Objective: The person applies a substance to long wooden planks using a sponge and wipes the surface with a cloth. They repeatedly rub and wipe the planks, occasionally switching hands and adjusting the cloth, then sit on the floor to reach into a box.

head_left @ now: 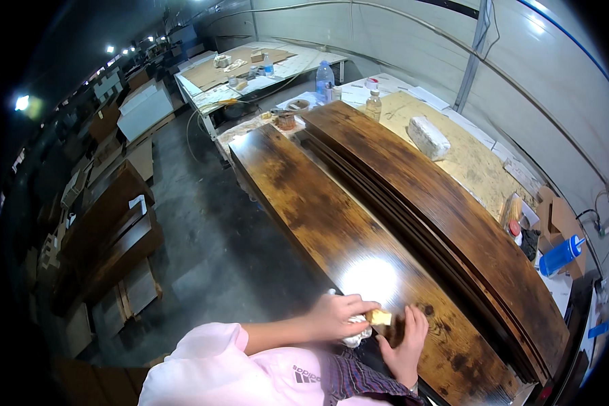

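A long, glossy, dark-stained wooden board (304, 203) runs from near my body toward the far left. My left hand (338, 316) presses a crumpled white cloth (356, 334) onto its near end and pinches a small yellow block (380, 317). My right hand (407, 338) lies flat on the board just right of the block, fingers apart, holding nothing. A second, wider dark board (440, 203) lies stacked alongside on the right.
A pale worktable (467, 159) behind the boards carries a white wrapped block (428, 137), plastic bottles (324, 82) and a blue container (559, 255). Another table (250, 68) stands further back. Dark wooden pieces (108, 237) are stacked on the grey floor at left.
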Motion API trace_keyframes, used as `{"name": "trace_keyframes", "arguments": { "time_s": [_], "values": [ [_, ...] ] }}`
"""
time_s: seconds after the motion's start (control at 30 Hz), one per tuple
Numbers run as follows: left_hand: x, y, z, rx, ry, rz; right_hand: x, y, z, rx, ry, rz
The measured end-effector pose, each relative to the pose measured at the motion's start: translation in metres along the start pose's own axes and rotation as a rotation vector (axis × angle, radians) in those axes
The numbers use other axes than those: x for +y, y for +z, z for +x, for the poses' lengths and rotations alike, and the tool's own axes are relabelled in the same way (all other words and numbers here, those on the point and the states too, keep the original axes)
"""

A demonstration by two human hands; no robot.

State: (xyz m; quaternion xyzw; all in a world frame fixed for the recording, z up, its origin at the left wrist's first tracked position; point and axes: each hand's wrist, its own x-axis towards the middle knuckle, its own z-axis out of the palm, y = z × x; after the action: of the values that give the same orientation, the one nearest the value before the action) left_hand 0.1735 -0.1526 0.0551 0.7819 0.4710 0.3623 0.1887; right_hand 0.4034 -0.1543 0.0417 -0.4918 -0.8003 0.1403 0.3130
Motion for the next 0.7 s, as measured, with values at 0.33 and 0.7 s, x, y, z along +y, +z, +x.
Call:
{"name": "trace_keyframes", "arguments": {
  "time_s": [0.33, 0.7],
  "values": [
    [-0.102, -0.119, -0.019, 0.211, 0.054, -0.104, -0.039, 0.112, 0.06, -0.252, 0.154, -0.459],
    [-0.165, -0.194, -0.036, 0.341, 0.09, -0.174, -0.037, 0.15, 0.028, -0.128, 0.117, -0.494]
  ]
}}
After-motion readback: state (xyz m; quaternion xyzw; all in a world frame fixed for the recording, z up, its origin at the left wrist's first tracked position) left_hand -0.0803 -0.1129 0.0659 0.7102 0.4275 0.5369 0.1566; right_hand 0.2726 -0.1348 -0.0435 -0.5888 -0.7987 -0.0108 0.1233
